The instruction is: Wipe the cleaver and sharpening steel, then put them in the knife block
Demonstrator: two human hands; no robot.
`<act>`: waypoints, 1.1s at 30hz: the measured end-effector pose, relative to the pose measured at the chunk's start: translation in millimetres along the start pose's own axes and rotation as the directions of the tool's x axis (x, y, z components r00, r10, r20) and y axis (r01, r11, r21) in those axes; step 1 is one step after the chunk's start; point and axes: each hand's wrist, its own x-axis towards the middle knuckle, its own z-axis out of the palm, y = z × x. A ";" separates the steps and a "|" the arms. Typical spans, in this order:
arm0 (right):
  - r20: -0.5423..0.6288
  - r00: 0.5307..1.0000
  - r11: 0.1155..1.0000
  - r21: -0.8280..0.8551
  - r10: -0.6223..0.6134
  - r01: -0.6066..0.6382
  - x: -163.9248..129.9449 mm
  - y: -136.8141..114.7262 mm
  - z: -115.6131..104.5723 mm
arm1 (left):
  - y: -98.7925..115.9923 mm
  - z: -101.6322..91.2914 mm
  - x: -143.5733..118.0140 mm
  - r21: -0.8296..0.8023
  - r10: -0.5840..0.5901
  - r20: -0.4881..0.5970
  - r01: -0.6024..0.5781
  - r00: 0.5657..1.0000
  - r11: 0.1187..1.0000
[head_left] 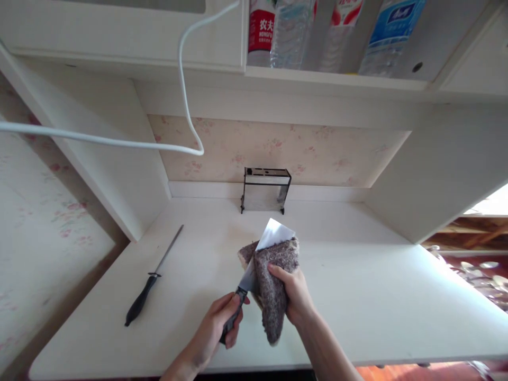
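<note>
— Both hands busy? 
— Yes: left hand point(222, 323) fingers clenched on the cleaver point(273, 235) handle, right hand point(291, 293) fingers pinching the cloth point(273, 286) round its blade, before the knife block point(265, 189). 
— Wipe away from the edge — slowly.

Soft, even daylight fills the scene I look down on; the brightest source is an overexposed window point(492, 203) beyond the right edge of the worktop point(357, 296). Shadows are faint. The knife blade point(273, 235) glares white. Wide-angle distortion bends the shelf point(337, 79) and the side walls outward. Overall sharpness is slightly soft.
</note>
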 end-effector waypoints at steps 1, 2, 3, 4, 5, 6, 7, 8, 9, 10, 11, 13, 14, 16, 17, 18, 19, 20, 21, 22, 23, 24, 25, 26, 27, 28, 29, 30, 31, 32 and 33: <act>-0.025 1.000 1.000 0.009 0.000 0.000 4.0 -2.6 -2.9 | 1.8 -1.9 -0.7 0.007 -0.032 0.020 0.032 0.999 0.999; -0.046 0.999 1.000 0.025 0.002 -0.001 8.2 -5.4 -5.7 | 3.3 -3.6 -1.4 0.014 -0.061 0.038 0.060 0.997 0.998; -0.062 0.998 0.999 0.043 0.005 -0.002 12.6 -8.3 -8.5 | 4.6 -4.9 -2.1 0.022 -0.083 0.053 0.082 0.995 0.996; -0.074 0.997 0.998 0.060 0.006 -0.002 16.9 -11.4 -11.2 | 5.8 -5.9 -2.7 0.030 -0.100 0.066 0.098 0.993 0.995; -0.081 0.997 0.997 0.075 0.007 -0.001 21.0 -14.6 -13.7 | 6.9 -6.7 -3.3 0.042 -0.113 0.076 0.110 0.991 0.993; -0.086 0.996 0.996 0.087 0.007 0.000 24.7 -18.0 -16.0 | 8.1 -7.2 -3.8 0.055 -0.123 0.082 0.119 0.989 0.991; -0.088 0.996 0.995 0.095 0.009 -0.001 27.9 -21.5 -18.1 | 9.3 -7.7 -4.3 0.069 -0.134 0.087 0.128 0.987 0.989; -0.093 0.996 0.995 0.099 0.012 -0.002 30.6 -25.1 -19.9 | 10.5 -8.0 -4.7 0.083 -0.143 0.089 0.135 0.986 0.987; -0.100 0.995 0.995 0.101 0.014 -0.004 32.7 -28.7 -21.5 | 11.9 -8.3 -5.0 0.097 -0.151 0.091 0.143 0.984 0.985; -0.110 0.994 0.995 0.101 0.015 -0.004 34.3 -32.1 -22.8 | 13.1 -8.5 -5.3 0.110 -0.157 0.094 0.147 0.983 0.983; -0.120 0.993 0.995 0.101 0.013 -0.001 35.5 -35.3 -23.9 | 14.3 -8.7 -5.4 0.123 -0.160 0.098 0.148 0.982 0.981; -0.137 0.991 0.995 0.100 0.004 0.010 37.0 -41.1 -26.1 | 15.8 -9.3 -5.2 0.145 -0.159 0.114 0.142 0.981 0.979; -0.147 0.989 0.995 0.101 -0.003 0.018 37.9 -43.9 -27.5 | 16.1 -9.5 -4.9 0.154 -0.159 0.122 0.140 0.980 0.978; -0.174 0.984 0.993 0.110 -0.028 0.047 40.8 -49.7 -32.1 | 15.8 -10.1 -4.1 0.180 -0.166 0.131 0.141 0.977 0.974; -0.193 0.980 0.990 0.121 -0.042 0.066 43.0 -53.2 -35.8 | 15.2 -10.2 -3.6 0.195 -0.172 0.129 0.145 0.977 0.970; -0.218 0.974 0.986 0.140 -0.056 0.088 45.8 -57.4 -40.6 | 14.6 -10.1 -3.1 0.210 -0.176 0.123 0.148 0.977 0.966; -0.241 0.968 0.979 0.168 -0.070 0.113 49.0 -62.1 -46.8 | 14.1 -9.8 -2.7 0.227 -0.176 0.116 0.147 0.977 0.963; -0.259 0.962 0.969 0.205 -0.084 0.139 52.2 -67.4 -54.4 | 13.7 -8.9 -2.2 0.246 -0.167 0.109 0.137 0.980 0.960; -0.272 0.957 0.955 0.246 -0.096 0.166 55.3 -72.9 -63.0 | 13.7 -7.5 -1.7 0.270 -0.150 0.101 0.118 0.984 0.956; -0.281 0.954 0.937 0.290 -0.108 0.192 57.7 -78.2 -72.6 | 14.2 -5.4 -1.0 0.307 -0.123 0.089 0.090 0.988 0.947; -0.284 0.950 0.917 0.333 -0.126 0.221 59.3 -82.9 -82.6 | 15.0 -2.5 0.0 0.368 -0.083 0.069 0.052 0.994 0.929; -0.287 0.947 0.894 0.373 -0.143 0.248 59.9 -86.5 -92.8 | 16.1 1.0 1.3 0.452 -0.021 0.042 0.000 0.999 0.892; -0.290 0.944 0.871 0.409 -0.159 0.272 59.5 -88.7 -102.5 | 17.2 5.1 3.4 0.557 0.058 0.015 -0.057 0.998 0.829; -0.295 0.941 0.851 0.439 -0.168 0.289 58.2 -89.3 -111.6 | 17.9 9.5 6.2 0.667 0.150 -0.008 -0.107 0.989 0.738; -0.301 0.939 0.835 0.464 -0.166 0.297 55.9 -88.2 -119.6 | 17.9 13.9 9.9 0.770 0.244 -0.021 -0.140 0.970 0.623; -0.305 0.940 0.825 0.484 -0.154 0.292 53.0 -85.4 -126.5 | 16.9 18.1 14.5 0.855 0.327 -0.024 -0.150 0.945 0.496; -0.307 0.943 0.822 0.499 -0.129 0.275 49.7 -81.4 -132.4 | 14.8 22.0 20.0 0.918 0.391 -0.019 -0.139 0.920 0.371; -0.308 0.946 0.820 0.514 -0.097 0.252 46.1 -76.3 -137.3 | 11.6 25.4 26.1 0.960 0.434 -0.014 -0.109 0.901 0.257; -0.309 0.949 0.820 0.526 -0.066 0.228 42.5 -70.7 -141.4 | 7.6 28.4 32.6 0.985 0.461 -0.010 -0.070 0.887 0.156; -0.309 0.950 0.819 0.536 -0.037 0.207 39.0 -64.9 -144.9 | 3.1 31.0 39.2 0.997 0.482 -0.004 -0.032 0.876 0.066; -0.310 0.951 0.817 0.544 -0.015 0.190 35.6 -59.4 -148.2 | -1.5 33.5 45.4 1.000 0.498 0.005 0.000 0.867 -0.011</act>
